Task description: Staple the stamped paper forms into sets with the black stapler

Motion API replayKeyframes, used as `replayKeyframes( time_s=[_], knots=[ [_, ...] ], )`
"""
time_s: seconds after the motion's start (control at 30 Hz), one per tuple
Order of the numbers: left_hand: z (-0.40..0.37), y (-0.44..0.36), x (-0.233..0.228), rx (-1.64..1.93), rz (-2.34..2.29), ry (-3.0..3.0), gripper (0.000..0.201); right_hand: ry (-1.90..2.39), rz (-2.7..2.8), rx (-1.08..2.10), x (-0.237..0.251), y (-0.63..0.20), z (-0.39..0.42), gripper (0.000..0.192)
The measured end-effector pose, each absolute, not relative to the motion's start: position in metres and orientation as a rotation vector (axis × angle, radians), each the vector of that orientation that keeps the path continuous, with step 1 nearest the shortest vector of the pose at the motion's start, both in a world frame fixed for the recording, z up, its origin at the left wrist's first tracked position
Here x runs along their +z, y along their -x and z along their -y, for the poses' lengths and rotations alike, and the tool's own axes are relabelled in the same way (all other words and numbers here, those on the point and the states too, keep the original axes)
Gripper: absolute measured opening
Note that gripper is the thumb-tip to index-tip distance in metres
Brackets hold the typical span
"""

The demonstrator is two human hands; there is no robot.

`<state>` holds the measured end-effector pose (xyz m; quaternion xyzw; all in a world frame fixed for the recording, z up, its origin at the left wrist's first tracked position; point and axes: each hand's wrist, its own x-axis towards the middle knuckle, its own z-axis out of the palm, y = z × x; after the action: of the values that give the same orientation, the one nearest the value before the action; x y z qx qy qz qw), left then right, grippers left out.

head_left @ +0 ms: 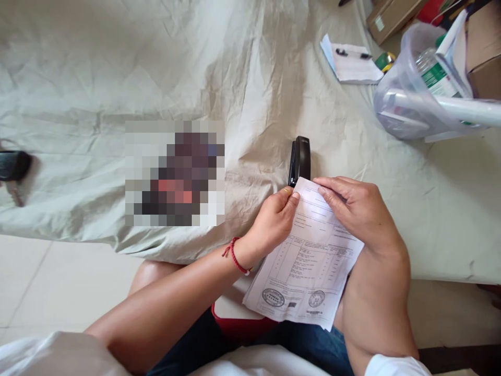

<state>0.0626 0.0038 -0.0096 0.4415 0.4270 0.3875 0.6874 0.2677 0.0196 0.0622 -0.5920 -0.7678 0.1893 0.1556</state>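
Note:
Printed paper sheets [309, 266] with two round stamps near the lower edge hang over my lap, their top at the table's edge. My left hand [276, 216] pinches the upper left corner between thumb and fingers; a red cord bracelet circles that wrist. On the upper right edge, my right hand [356, 206] is closed with its thumb on the front and fingers behind. Just beyond the top of the sheets lies a black stapler [300, 159] on the cloth, its near end partly covered by the paper.
A blurred-out dark object [176, 177] lies left of the stapler. Car keys [14, 166] rest at the far left. Farther right are a small notepad [354, 70] with dark clips or pens and a translucent bucket [415, 104] with a bottle and papers. Cardboard boxes [395, 18] stand behind.

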Motion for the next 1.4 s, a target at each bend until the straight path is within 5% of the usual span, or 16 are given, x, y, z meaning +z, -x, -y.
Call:
replayKeyframes(
  time_s=[0.37,0.67,1.07,1.4],
  knots=[
    [-0.002,-0.063,-0.007,0.875,-0.966,-1.118,0.034,1.922,2.261,0.426,0.079,-0.256,-0.007,0.040],
    [-0.001,-0.060,0.019,0.731,-1.189,-0.788,0.046,1.970,2.049,0.921,0.059,-0.266,-0.030,0.038],
    [-0.011,-0.058,0.010,0.644,-1.149,-0.604,0.034,2.059,2.012,0.942,0.041,-0.266,-0.044,0.037],
    [-0.022,-0.045,0.017,0.580,-1.398,-1.346,0.042,2.091,1.923,0.860,0.035,-0.270,-0.047,0.028]
  ],
)
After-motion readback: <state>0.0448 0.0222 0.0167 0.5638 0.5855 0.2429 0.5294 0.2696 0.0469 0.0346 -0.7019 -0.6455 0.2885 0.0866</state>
